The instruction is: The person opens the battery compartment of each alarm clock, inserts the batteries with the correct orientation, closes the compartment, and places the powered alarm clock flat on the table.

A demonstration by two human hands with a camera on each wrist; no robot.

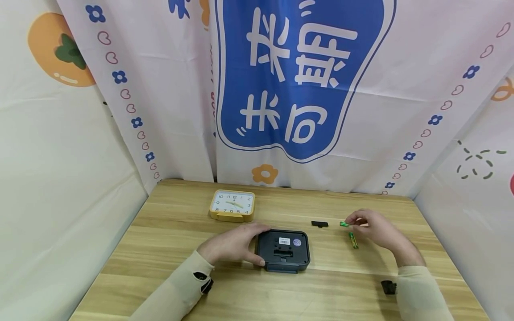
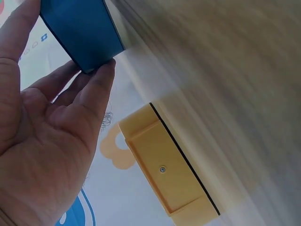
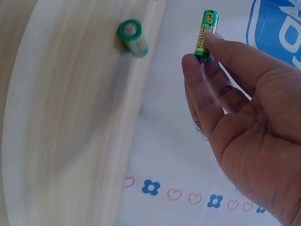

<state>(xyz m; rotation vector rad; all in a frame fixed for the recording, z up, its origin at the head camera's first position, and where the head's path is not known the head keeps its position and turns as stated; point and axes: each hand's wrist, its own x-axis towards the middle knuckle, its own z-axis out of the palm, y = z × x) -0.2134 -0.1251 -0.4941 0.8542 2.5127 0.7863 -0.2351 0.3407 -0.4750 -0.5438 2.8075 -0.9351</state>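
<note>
Nearest on my feed, the left hand (image 1: 237, 246) grips the left edge of a dark clock (image 1: 295, 249), its back up. To the right lies a loose battery (image 1: 353, 240); just beyond, I see the right hand (image 1: 375, 229) pinching a green battery (image 1: 344, 224). A yellow clock (image 1: 234, 203) rests far left.
</note>
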